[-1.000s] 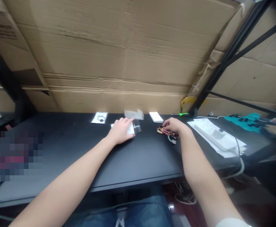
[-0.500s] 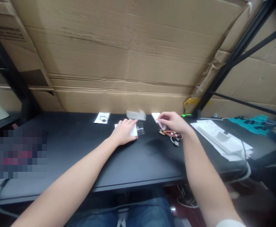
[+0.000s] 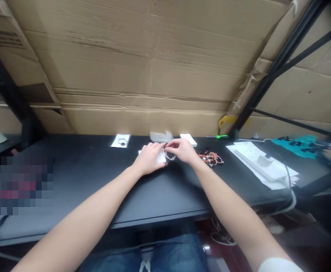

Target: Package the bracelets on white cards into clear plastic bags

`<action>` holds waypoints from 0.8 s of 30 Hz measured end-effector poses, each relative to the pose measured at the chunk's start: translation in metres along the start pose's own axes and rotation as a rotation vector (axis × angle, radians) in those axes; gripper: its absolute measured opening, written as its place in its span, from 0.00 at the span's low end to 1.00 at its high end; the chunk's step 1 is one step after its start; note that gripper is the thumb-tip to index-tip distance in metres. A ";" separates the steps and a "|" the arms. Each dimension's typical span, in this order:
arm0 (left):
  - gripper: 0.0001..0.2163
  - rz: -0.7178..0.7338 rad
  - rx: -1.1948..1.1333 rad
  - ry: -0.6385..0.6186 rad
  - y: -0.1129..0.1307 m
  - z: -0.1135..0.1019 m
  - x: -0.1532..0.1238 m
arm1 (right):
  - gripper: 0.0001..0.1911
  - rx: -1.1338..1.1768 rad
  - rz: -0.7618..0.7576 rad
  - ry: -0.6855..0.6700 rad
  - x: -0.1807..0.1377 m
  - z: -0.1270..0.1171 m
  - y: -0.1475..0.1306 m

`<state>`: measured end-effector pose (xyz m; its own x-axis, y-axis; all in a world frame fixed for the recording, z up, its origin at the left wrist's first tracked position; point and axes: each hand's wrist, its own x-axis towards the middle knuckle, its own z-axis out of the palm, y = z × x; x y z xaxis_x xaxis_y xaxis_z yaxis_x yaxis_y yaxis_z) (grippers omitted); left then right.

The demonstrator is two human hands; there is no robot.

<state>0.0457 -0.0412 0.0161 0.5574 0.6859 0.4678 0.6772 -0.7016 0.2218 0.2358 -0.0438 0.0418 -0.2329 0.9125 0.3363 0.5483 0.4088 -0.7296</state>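
Pale wire loop (image 3: 169, 155) pinched at a black desk (image 3: 97, 189)

The right hand (image 3: 183, 149) held the loop in a narrow fingertip pinch, just beside the left hand (image 3: 148, 158), which lay curved over a white card (image 3: 162, 157); any grip on it could not be told. A loose pinch could have dropped the loop. Unlike the earlier frame, the right hand had left the tangled coloured wires (image 3: 210, 158).
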 end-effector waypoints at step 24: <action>0.36 -0.261 -0.357 0.343 0.002 0.004 -0.001 | 0.30 0.062 -0.038 0.117 -0.006 0.019 -0.006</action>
<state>0.0480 -0.0423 0.0129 0.1643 0.7851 0.5972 0.5337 -0.5799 0.6155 0.2184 -0.0518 0.0332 -0.1552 0.8898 0.4292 0.4889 0.4467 -0.7493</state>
